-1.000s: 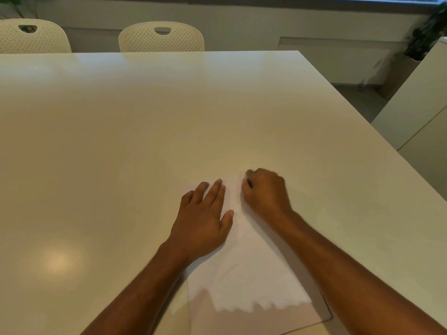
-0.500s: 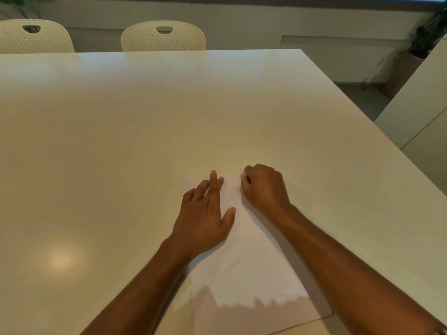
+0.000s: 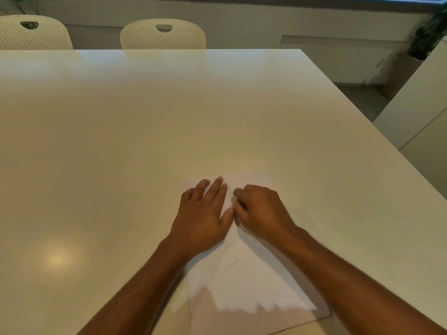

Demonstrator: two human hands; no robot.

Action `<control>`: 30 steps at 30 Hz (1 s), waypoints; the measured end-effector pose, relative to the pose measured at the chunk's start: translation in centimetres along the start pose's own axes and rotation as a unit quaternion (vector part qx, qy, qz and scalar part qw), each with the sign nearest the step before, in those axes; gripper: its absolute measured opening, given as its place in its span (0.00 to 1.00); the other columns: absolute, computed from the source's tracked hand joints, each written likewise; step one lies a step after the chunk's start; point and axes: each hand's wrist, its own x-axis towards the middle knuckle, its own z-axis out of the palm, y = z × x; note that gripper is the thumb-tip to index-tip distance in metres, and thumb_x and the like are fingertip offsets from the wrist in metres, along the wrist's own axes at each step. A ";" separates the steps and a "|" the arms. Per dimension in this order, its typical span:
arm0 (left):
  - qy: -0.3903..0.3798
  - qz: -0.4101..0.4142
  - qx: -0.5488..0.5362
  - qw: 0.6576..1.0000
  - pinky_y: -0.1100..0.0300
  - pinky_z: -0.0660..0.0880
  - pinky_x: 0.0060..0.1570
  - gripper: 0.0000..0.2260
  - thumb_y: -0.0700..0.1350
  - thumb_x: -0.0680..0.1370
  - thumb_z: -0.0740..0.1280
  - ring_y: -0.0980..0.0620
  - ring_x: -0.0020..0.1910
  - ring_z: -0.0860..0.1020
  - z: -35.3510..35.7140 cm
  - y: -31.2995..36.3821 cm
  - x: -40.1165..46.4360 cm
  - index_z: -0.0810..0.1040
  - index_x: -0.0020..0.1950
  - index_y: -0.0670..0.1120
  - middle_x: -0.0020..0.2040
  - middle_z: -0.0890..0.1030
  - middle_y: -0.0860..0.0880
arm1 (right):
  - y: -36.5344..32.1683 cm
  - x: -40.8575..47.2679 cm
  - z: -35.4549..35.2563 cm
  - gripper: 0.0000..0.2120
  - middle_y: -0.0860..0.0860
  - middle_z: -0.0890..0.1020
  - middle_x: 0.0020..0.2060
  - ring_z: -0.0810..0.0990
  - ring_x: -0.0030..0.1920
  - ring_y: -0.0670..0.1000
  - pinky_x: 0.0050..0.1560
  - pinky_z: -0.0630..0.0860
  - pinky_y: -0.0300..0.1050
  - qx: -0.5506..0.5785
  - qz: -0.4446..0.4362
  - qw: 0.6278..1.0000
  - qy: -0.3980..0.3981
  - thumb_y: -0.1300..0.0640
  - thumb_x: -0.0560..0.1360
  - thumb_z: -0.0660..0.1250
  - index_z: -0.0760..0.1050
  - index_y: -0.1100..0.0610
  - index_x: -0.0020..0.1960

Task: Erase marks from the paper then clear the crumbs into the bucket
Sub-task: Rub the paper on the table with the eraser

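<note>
Table (image 3: 145, 141): one paper (image 3: 242, 274), two hands.

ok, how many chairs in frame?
2. Both stand behind the table's far edge: one chair at the top-left corner, cut off by the frame, the other chair just right of it. More may sit outside the view.

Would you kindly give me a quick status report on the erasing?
Left hand flat, pressing white paper sheet. Right hand pinching small white eraser on sheet. No bucket in view; nothing in the way.
</note>
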 end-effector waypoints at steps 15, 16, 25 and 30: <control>0.001 -0.002 -0.002 1.000 0.48 0.56 0.73 0.30 0.61 0.81 0.44 0.47 0.79 0.54 -0.2 0.1 -0.1 0.58 0.80 0.49 0.82 0.55 0.51 | 3.6 1.0 -1.6 0.11 0.52 0.78 0.33 0.77 0.36 0.57 0.35 0.68 0.45 -0.063 0.094 0.991 0.066 0.56 0.77 0.60 0.78 0.57 0.41; 0.002 -0.001 -0.005 1.000 0.47 0.56 0.73 0.30 0.61 0.81 0.44 0.46 0.79 0.55 -0.2 0.1 -0.1 0.59 0.80 0.49 0.81 0.56 0.51 | 2.3 0.4 -1.2 0.10 0.52 0.78 0.33 0.77 0.35 0.56 0.35 0.71 0.45 -0.043 0.055 0.996 0.053 0.55 0.77 0.60 0.77 0.56 0.40; -0.002 -0.001 0.004 1.000 0.48 0.55 0.74 0.30 0.60 0.81 0.44 0.47 0.79 0.53 -0.2 0.2 -0.2 0.57 0.81 0.49 0.82 0.54 0.52 | 3.7 1.3 -1.6 0.10 0.53 0.77 0.33 0.77 0.36 0.57 0.34 0.64 0.44 -0.060 0.093 0.991 0.072 0.56 0.77 0.59 0.76 0.57 0.40; -0.004 0.001 0.001 1.000 0.48 0.56 0.73 0.30 0.61 0.81 0.44 0.47 0.79 0.54 -0.1 0.1 -0.1 0.58 0.80 0.49 0.82 0.55 0.51 | 2.1 0.2 -0.9 0.10 0.51 0.76 0.32 0.75 0.35 0.55 0.34 0.68 0.45 -0.033 0.041 0.998 0.027 0.55 0.77 0.60 0.74 0.54 0.38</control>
